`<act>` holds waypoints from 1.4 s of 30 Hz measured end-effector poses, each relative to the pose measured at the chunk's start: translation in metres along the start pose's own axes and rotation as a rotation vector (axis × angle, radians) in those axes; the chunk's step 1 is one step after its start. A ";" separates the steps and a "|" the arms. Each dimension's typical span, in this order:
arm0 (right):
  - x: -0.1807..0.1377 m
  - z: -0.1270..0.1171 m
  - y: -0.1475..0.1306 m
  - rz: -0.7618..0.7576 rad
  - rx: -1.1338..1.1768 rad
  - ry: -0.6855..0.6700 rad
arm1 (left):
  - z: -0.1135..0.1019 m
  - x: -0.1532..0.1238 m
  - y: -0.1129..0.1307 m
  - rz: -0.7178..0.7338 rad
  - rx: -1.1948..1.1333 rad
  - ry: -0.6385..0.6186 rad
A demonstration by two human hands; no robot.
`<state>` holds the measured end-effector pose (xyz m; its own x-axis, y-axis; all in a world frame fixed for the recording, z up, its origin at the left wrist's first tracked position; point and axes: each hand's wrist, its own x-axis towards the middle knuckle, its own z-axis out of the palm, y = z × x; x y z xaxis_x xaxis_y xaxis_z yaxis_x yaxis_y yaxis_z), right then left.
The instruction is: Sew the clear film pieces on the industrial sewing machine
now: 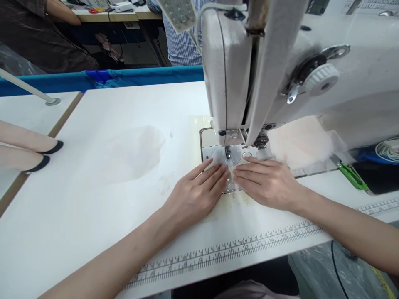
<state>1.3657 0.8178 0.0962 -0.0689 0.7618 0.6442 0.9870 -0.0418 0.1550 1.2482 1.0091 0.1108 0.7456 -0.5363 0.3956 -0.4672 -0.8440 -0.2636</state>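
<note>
While the left hand [201,191] and right hand [269,182] lie flat, unclenched, the presser foot [228,153] stands just beyond them, pale cloth [304,139] beyond the right.

Sewing workshop: 1 sewing machine [230,83] on white worktable [77,216], printed ruler [230,251] along edge, 2 co-workers [183,47] beyond

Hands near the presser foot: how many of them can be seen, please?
2: the left hand at the near left of the presser foot, the right hand at its near right.
</note>
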 end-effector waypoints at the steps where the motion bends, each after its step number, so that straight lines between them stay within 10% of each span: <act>1: 0.000 0.001 0.001 0.001 -0.013 0.003 | 0.001 0.001 -0.001 -0.009 0.007 -0.004; 42: 0.004 0.010 0.001 0.179 -0.140 -0.170 | 0.010 0.006 -0.005 -0.198 0.008 -0.014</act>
<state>1.3682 0.8268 0.0915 0.1419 0.8310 0.5379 0.9508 -0.2656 0.1595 1.2597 1.0103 0.1053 0.8288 -0.3599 0.4284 -0.3074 -0.9327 -0.1888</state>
